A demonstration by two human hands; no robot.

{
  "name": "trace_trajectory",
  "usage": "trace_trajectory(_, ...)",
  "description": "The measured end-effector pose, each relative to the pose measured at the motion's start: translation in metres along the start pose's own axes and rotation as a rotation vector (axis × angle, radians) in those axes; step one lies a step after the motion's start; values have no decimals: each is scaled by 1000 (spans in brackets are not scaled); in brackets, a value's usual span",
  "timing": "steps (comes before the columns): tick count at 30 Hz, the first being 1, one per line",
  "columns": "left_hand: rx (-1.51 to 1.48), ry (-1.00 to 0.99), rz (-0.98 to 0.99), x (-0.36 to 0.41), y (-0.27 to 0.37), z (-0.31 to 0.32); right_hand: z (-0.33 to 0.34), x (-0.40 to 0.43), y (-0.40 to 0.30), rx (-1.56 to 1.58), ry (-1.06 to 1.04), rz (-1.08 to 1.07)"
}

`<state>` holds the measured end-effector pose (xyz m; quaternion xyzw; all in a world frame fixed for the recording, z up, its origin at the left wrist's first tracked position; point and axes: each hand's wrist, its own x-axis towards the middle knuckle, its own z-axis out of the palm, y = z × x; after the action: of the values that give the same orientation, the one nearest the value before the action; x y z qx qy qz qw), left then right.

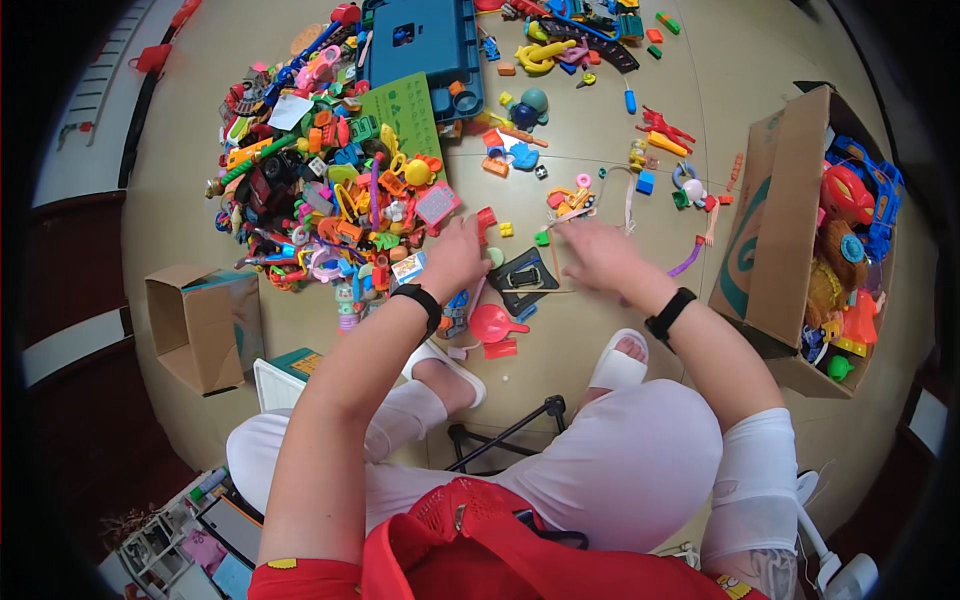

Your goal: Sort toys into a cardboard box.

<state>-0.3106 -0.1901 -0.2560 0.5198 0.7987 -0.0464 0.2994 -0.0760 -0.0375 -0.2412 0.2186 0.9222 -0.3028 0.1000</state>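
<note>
My left hand (456, 259) reaches over the floor at the right edge of a large heap of mixed plastic toys (330, 187). Its fingers are apart, close to a red plastic piece (486, 220) and a pink toy tablet (437, 203). My right hand (604, 259), slightly blurred, is by an orange toy vehicle (568, 199) and a thin whitish strap (574, 215). Whether its fingertips grip anything is unclear. Between the hands lie a black tray-like piece (523, 280), a green block (542, 238) and a yellow block (506, 229). Nearer me is a red toy pan (495, 323).
A cardboard box (780, 217) with toys inside stands at the right. An open smaller carton (202, 326) lies at the left. A dark teal plastic case (431, 45) and a green letter board (405, 124) are beyond the heap. Loose toys and blocks are scattered across the tiles.
</note>
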Motion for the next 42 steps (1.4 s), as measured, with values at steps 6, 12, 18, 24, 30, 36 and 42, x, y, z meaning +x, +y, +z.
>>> trace_trajectory(6,-35,68,-6,17,-12,15,48,24,-19,-64,2,-240)
trace_trajectory(12,3,91,-26,22,-4,16,80,44,-20,-358,191,-458)
trace_trajectory(18,-53,44,-24,31,-11,24,91,45,-26,-513,132,-433)
trace_trajectory(24,-181,103,-50,35,-6,36,95,38,-30,-563,65,-261)
trace_trajectory(30,-134,42,-49,44,-6,39,98,33,-27,-421,-184,-59)
trace_trajectory(36,-92,89,9,40,-12,36,83,24,-24,-121,-250,71)
trace_trajectory(42,-125,105,-7,28,-13,16,52,10,-20,-40,-60,154)
